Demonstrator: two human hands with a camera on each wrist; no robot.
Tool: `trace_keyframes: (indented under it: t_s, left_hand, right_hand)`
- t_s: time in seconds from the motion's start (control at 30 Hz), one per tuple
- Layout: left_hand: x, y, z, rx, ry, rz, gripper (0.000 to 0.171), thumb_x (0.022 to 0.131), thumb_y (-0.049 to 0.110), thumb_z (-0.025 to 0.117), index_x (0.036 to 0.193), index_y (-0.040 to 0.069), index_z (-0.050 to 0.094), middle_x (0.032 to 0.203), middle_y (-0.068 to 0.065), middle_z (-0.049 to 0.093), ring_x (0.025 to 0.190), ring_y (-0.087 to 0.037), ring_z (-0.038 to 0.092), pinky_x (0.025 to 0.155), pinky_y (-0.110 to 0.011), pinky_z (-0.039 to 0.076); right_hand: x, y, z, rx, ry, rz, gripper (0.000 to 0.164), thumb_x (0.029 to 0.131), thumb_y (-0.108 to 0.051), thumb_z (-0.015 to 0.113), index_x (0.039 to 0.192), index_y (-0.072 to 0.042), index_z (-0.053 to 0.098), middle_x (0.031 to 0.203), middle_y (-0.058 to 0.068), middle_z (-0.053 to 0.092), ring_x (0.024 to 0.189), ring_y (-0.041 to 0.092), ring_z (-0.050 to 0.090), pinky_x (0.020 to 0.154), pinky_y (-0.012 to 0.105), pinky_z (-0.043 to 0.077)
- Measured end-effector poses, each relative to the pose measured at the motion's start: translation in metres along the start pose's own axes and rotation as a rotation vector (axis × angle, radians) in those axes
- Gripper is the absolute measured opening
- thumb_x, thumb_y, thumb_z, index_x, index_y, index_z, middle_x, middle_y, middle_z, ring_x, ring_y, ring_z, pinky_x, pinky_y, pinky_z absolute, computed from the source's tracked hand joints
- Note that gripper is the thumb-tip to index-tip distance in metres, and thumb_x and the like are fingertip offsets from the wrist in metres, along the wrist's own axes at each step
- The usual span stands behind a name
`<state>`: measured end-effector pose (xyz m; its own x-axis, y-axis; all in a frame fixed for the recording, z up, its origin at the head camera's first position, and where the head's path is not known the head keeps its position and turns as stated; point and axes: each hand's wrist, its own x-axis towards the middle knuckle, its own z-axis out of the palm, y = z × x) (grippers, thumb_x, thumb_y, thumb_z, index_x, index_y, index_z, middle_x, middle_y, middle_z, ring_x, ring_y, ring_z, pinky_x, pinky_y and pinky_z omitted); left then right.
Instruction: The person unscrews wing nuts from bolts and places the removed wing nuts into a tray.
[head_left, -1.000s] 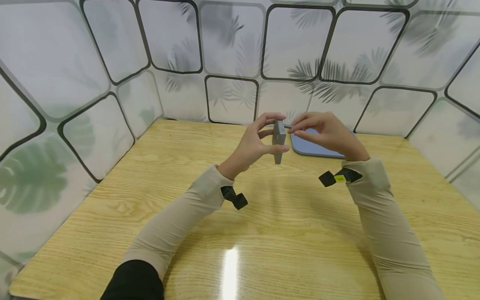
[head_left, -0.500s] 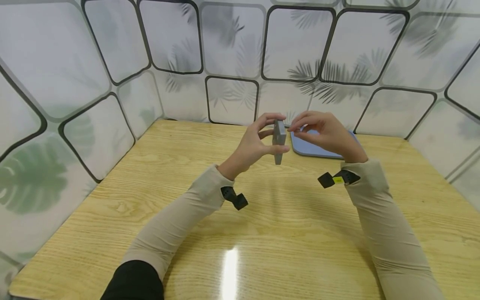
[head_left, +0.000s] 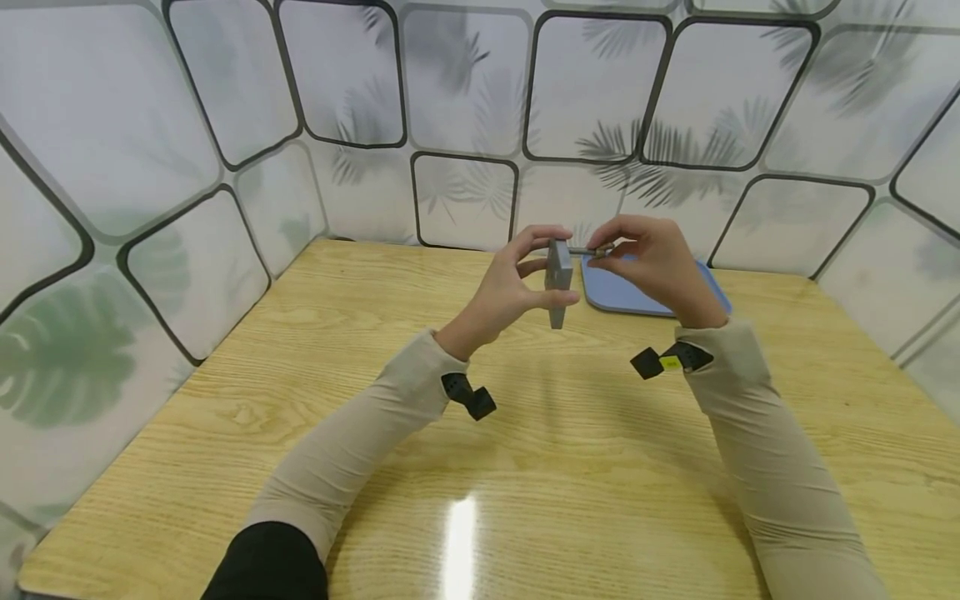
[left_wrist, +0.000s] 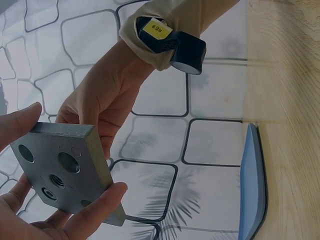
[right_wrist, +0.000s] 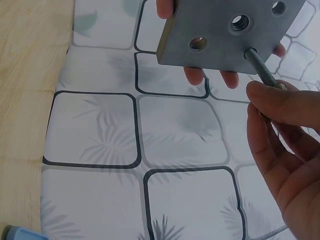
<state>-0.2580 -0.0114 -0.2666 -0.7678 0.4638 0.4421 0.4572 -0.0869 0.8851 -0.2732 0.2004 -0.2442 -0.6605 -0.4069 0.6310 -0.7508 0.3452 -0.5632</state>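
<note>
My left hand (head_left: 501,290) grips a grey metal block (head_left: 558,271) by its edges, thumb below and fingers above, holding it upright over the table. Round holes, some threaded, run through the block's face (left_wrist: 55,167) in the left wrist view. To its right, my right hand (head_left: 651,260) pinches a threaded bolt (right_wrist: 261,67) between thumb and fingers. The bolt's far end sits in one of the holes, and a brass-coloured bit shows at the fingertips. Most of the bolt's near end is hidden by the right fingers.
A blue tray (head_left: 630,300) lies on the wooden table (head_left: 480,467) behind the hands, near the back edge. Patterned wall panels (head_left: 465,75) stand close along the back and sides. Each wrist wears a black camera (head_left: 468,396).
My right fingers have closed in toward the block, then drawn back along the bolt, so more of it shows now. The right wrist has shifted slightly left. The left hand and block stay still.
</note>
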Motion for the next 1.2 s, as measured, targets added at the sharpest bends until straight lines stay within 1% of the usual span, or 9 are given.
trace_keyframes:
  t_s: [0.13,0.37,0.5,0.6,0.7,0.83,0.97,1.07,1.2]
  left_hand:
    - [0.000,0.000,0.000,0.009,0.004,0.009,0.064,0.079,-0.001,0.071,0.136,0.009,0.044,0.141,-0.011,0.039,0.124,-0.033,0.049,0.091,-0.035,0.054]
    - [0.000,0.001,0.001,0.005,0.003,0.010,0.064,0.079,-0.002,0.071,0.135,0.009,0.044,0.141,-0.011,0.039,0.124,-0.032,0.049,0.091,-0.034,0.054]
    - [0.000,0.001,0.001,0.001,0.003,0.004,0.064,0.079,-0.002,0.071,0.135,0.009,0.044,0.141,-0.011,0.039,0.124,-0.032,0.049,0.089,-0.035,0.055]
    - [0.000,0.001,0.001,0.003,0.004,0.004,0.063,0.079,-0.002,0.071,0.135,0.009,0.044,0.141,-0.011,0.039,0.124,-0.033,0.049,0.088,-0.035,0.055]
    - [0.000,0.000,0.001,0.009,0.006,0.006,0.063,0.079,-0.001,0.070,0.135,0.008,0.044,0.141,-0.011,0.039,0.125,-0.032,0.048,0.090,-0.034,0.054]
    - [0.000,-0.001,0.001,0.011,0.008,0.000,0.063,0.079,-0.001,0.070,0.135,0.009,0.044,0.141,-0.011,0.040,0.124,-0.032,0.049,0.089,-0.034,0.055]
    - [0.000,-0.001,0.001,0.005,0.012,-0.008,0.063,0.079,-0.002,0.070,0.136,0.009,0.044,0.141,-0.011,0.039,0.124,-0.033,0.049,0.087,-0.035,0.055]
    - [0.000,-0.001,0.000,0.003,0.012,-0.011,0.063,0.080,-0.002,0.070,0.136,0.009,0.043,0.141,-0.011,0.039,0.125,-0.033,0.048,0.088,-0.035,0.055]
    - [0.000,-0.001,0.000,0.008,0.011,-0.014,0.063,0.080,-0.002,0.070,0.136,0.010,0.043,0.141,-0.011,0.039,0.124,-0.033,0.049,0.090,-0.036,0.054]
  right_hand:
    - [0.000,0.001,-0.002,0.042,-0.024,-0.012,0.015,0.079,0.012,0.067,0.093,0.008,0.066,0.087,-0.013,0.066,0.077,0.002,0.066,0.072,0.017,0.056]
    - [0.000,0.006,-0.009,0.152,-0.104,-0.099,0.019,0.078,0.020,0.062,0.091,0.006,0.067,0.094,0.000,0.065,0.085,0.008,0.064,0.069,0.019,0.056]
    - [0.000,0.006,-0.010,0.201,-0.164,-0.108,0.018,0.077,0.021,0.061,0.089,0.008,0.065,0.097,0.000,0.062,0.090,0.011,0.060,0.075,0.020,0.056]
    - [0.000,0.005,-0.010,0.221,-0.202,-0.106,0.015,0.080,0.016,0.062,0.092,0.007,0.064,0.100,0.002,0.060,0.092,0.011,0.059,0.079,0.018,0.055]
    - [-0.001,0.004,-0.011,0.245,-0.202,-0.109,0.011,0.083,0.013,0.060,0.094,0.011,0.064,0.101,0.004,0.059,0.092,0.012,0.058,0.081,0.017,0.054]
    - [0.000,0.004,-0.010,0.274,-0.166,-0.120,0.015,0.081,0.020,0.057,0.094,0.016,0.062,0.102,0.006,0.060,0.093,0.012,0.059,0.083,0.019,0.054]
    - [0.000,0.006,-0.010,0.241,-0.156,-0.106,0.021,0.079,0.021,0.059,0.098,0.012,0.063,0.103,0.007,0.060,0.094,0.012,0.060,0.083,0.020,0.055]
    - [0.000,0.006,-0.010,0.160,-0.148,-0.061,0.024,0.080,0.016,0.062,0.102,0.008,0.063,0.107,0.001,0.060,0.095,0.009,0.061,0.082,0.018,0.055]
    - [0.000,0.005,-0.010,0.068,-0.103,0.014,0.019,0.079,0.011,0.067,0.098,0.008,0.064,0.113,-0.008,0.058,0.098,0.005,0.062,0.080,0.016,0.055]
